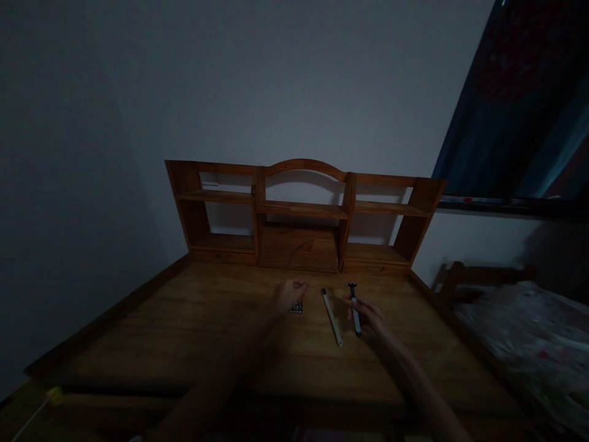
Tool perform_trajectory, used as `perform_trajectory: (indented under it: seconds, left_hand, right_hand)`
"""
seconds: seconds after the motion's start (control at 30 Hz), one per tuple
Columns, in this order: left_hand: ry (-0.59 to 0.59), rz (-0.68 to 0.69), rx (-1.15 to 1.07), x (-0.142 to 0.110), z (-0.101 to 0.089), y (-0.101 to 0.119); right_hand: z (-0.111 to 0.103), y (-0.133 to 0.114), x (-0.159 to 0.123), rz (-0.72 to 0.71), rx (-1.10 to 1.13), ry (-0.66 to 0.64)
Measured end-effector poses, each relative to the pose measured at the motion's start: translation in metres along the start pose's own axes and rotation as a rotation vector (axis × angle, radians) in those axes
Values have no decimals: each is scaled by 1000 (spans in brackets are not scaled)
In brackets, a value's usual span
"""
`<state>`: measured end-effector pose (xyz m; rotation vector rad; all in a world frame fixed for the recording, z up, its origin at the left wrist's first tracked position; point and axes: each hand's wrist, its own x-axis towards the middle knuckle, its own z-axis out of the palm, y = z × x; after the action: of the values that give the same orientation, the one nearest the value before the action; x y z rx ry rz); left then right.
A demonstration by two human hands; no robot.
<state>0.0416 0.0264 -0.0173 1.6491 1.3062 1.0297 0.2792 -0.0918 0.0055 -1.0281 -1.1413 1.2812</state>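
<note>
The scene is dim. My left hand (289,293) rests on the wooden desk (184,331) with its fingers curled, over a small dark patterned object (297,307) that it touches or partly covers. My right hand (368,314) lies to the right, its fingers around a thin dark pen-like tool (354,307) with a pale lower part. Between the two hands a slim white stick (332,318) lies flat on the desk, free of both hands.
A wooden shelf unit (301,212) with several open compartments stands at the desk's back against a pale wall. A bed with a wooden headboard (483,276) is at the right. A dark curtain (519,104) hangs upper right. A yellow tag on a cord (54,395) lies lower left.
</note>
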Motion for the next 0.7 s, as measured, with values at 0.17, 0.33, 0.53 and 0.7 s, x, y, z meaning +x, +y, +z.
perform_trajectory:
  seconds: [0.17, 0.33, 0.53, 0.7]
  left_hand:
    - [85, 45, 3, 18, -43, -22]
    - [106, 109, 47, 27, -63, -40]
    - [-27, 204, 92, 26, -60, -47]
    - [-108, 287, 153, 16, -64, -38]
  right_hand:
    - [-1, 9, 10, -26, 37, 23]
    - [3, 8, 29, -41, 25, 5]
    - [19, -9, 65, -88, -145, -43]
    - [26, 23, 104, -162, -82, -23]
